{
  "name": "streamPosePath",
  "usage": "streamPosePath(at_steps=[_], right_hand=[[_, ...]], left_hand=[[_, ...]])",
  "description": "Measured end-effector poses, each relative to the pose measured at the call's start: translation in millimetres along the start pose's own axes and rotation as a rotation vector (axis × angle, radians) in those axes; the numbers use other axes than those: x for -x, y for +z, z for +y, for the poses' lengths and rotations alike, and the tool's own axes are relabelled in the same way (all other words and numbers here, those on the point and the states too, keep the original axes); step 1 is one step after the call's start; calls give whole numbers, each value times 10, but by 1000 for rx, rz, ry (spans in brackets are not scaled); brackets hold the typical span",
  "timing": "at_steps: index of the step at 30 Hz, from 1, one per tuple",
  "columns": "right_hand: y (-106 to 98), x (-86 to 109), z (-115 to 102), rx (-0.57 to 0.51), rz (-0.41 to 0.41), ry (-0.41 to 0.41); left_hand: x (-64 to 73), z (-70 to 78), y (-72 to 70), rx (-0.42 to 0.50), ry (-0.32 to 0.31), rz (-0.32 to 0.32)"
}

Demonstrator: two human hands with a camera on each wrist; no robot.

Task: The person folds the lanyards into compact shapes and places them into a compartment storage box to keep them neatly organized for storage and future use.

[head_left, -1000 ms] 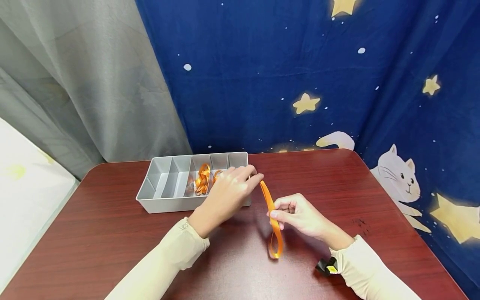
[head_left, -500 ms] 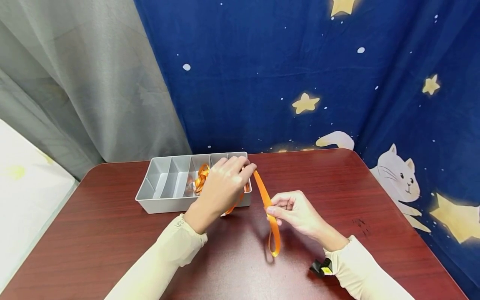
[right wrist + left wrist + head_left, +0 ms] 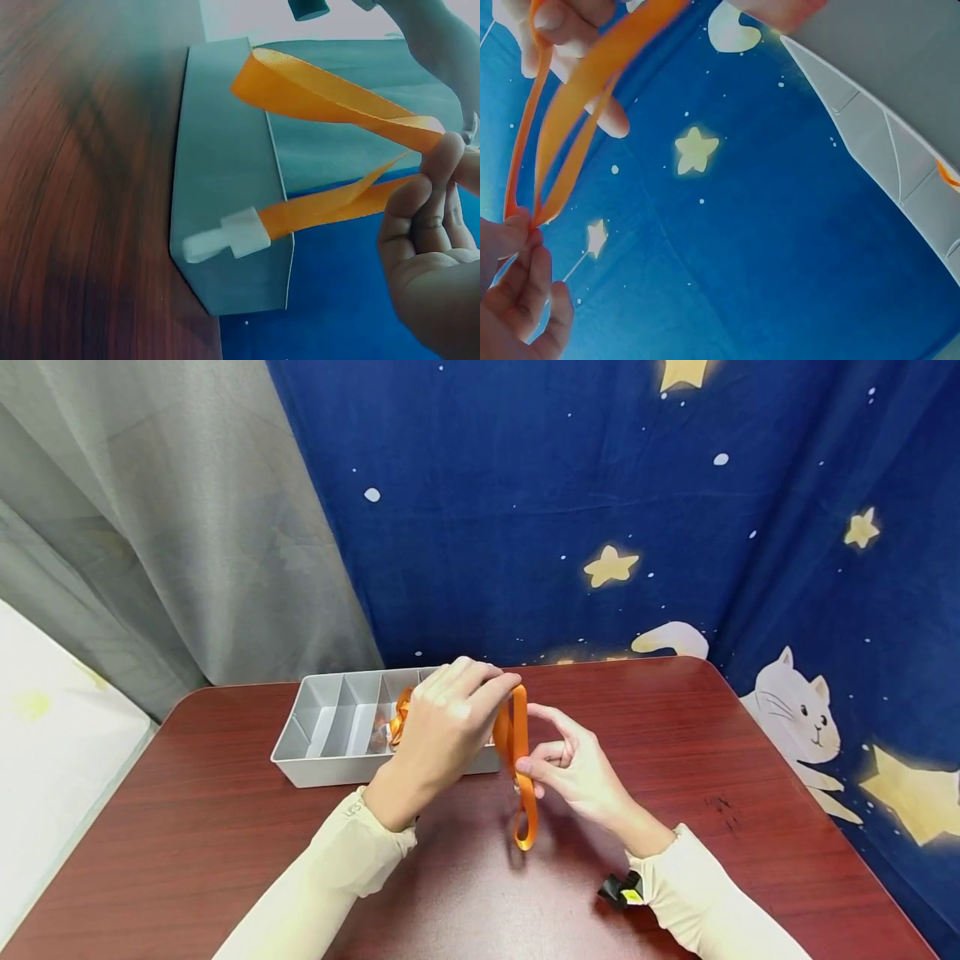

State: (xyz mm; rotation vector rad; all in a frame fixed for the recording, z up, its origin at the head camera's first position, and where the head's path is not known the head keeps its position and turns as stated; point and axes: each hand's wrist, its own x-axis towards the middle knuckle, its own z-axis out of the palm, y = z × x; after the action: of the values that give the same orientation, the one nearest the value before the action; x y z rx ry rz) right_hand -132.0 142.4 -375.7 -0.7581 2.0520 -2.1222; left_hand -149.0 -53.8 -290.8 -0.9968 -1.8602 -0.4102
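Observation:
An orange ribbon lanyard [image 3: 521, 727] hangs in folded loops above the table, in front of the tray's right end. My left hand [image 3: 442, 727] pinches its upper fold between thumb and fingers; the left wrist view shows that pinch [image 3: 521, 277] at lower left. Lower down, my right hand [image 3: 581, 777] pinches the ribbon with thumb and curled fingers, its index finger stretched upward. A white plastic clip [image 3: 247, 232] dangles from one ribbon end in the right wrist view. More orange lanyard [image 3: 401, 714] lies in the tray, partly hidden behind my left hand.
The grey divided tray [image 3: 330, 770] stands near the back of the dark red wooden table [image 3: 225, 852]. Several compartments show on its left; my left hand covers the right ones. A blue curtain [image 3: 480, 527] with stars and a grey curtain [image 3: 187, 527] hang behind.
The right hand has moved left and slightly up, closer to the left hand. The lanyard, earlier slanting between the hands, now hangs nearly upright in folds. The left hand shifted slightly left and up.

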Motion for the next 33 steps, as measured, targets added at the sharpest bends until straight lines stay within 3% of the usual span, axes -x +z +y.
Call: streamPosePath(at_steps=[10, 21, 33], right_hand=[[133, -51, -50, -62, -15, -26], [239, -142, -77, -91, 24, -47], [314, -213, -82, -103, 40, -69]], left_hand=[[-44, -3, -26, -10, -3, 3], [-82, -1, -20, 34, -18, 77], [-93, 0, -30, 64, -30, 92]])
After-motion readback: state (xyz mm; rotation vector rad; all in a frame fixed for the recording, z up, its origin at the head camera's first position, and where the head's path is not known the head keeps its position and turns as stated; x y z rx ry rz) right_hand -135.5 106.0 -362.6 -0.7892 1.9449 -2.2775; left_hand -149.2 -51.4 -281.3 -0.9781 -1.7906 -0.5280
